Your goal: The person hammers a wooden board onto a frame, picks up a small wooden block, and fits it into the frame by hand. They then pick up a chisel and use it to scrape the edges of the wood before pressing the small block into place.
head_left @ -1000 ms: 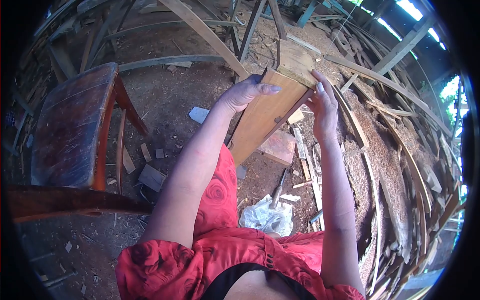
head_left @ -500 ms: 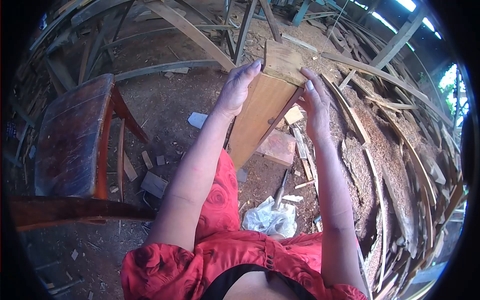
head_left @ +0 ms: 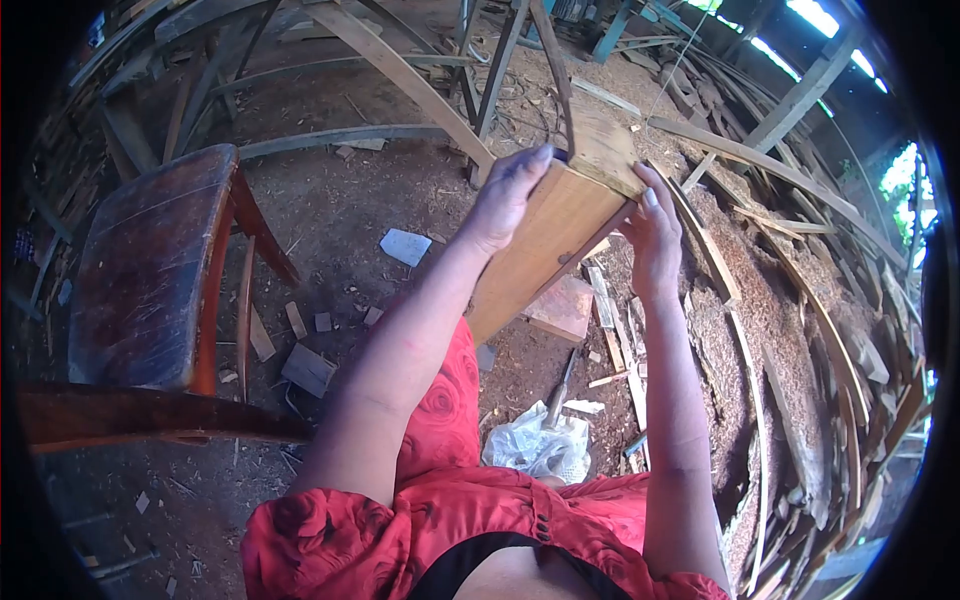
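Observation:
Between my two hands stands a tilted wooden box-like piece (head_left: 545, 240), with a smooth light-brown side facing me and a rougher end block (head_left: 602, 150) at the top. My left hand (head_left: 508, 198) grips its upper left edge, thumb along the corner. On the upper right edge, my right hand (head_left: 655, 235) is closed around the side, with some fingers hidden behind the wood. The lower end of the piece reaches down close to my knee. Below it, a chisel-like tool (head_left: 560, 392) lies with its handle on a crumpled clear plastic bag (head_left: 538, 445).
A worn wooden chair (head_left: 150, 270) stands at my left. A flat reddish block (head_left: 562, 305) and several wood offcuts (head_left: 308, 370) lie on the dirt floor. Long planks and strips (head_left: 800, 290) are heaped over sawdust at the right. Wooden frames (head_left: 400, 75) stand ahead.
Both hands have carried the wooden piece a little to the right, and it leans further that way. My hold on it looks the same.

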`<state>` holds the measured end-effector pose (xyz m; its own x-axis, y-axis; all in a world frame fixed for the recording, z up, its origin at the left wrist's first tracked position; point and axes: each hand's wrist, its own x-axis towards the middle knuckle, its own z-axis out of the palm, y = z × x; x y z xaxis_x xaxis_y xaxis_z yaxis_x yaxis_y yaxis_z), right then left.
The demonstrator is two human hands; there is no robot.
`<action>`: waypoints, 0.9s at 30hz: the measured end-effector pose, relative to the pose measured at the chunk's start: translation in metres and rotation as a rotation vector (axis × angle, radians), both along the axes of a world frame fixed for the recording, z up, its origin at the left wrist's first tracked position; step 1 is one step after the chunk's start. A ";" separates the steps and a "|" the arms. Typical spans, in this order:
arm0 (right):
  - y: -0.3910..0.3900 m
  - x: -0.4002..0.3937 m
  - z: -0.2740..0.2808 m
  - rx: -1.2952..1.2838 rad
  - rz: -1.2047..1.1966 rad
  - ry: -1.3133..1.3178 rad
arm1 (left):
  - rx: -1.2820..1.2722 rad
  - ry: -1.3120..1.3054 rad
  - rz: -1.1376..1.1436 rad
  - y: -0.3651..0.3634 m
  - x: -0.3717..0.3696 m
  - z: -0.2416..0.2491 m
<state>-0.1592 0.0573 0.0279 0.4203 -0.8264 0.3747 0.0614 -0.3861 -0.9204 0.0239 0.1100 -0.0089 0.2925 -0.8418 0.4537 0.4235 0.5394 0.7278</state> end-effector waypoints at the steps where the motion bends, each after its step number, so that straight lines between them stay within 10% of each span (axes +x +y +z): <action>1: 0.004 0.000 0.005 0.004 0.031 -0.030 | -0.006 -0.127 0.191 0.004 -0.011 0.010; 8: -0.014 -0.030 -0.013 0.122 0.021 -0.298 | -0.070 -0.534 0.680 0.000 -0.065 -0.002; 27: 0.011 -0.003 0.002 0.151 -0.038 -0.128 | 0.048 -0.513 0.576 -0.002 -0.037 0.001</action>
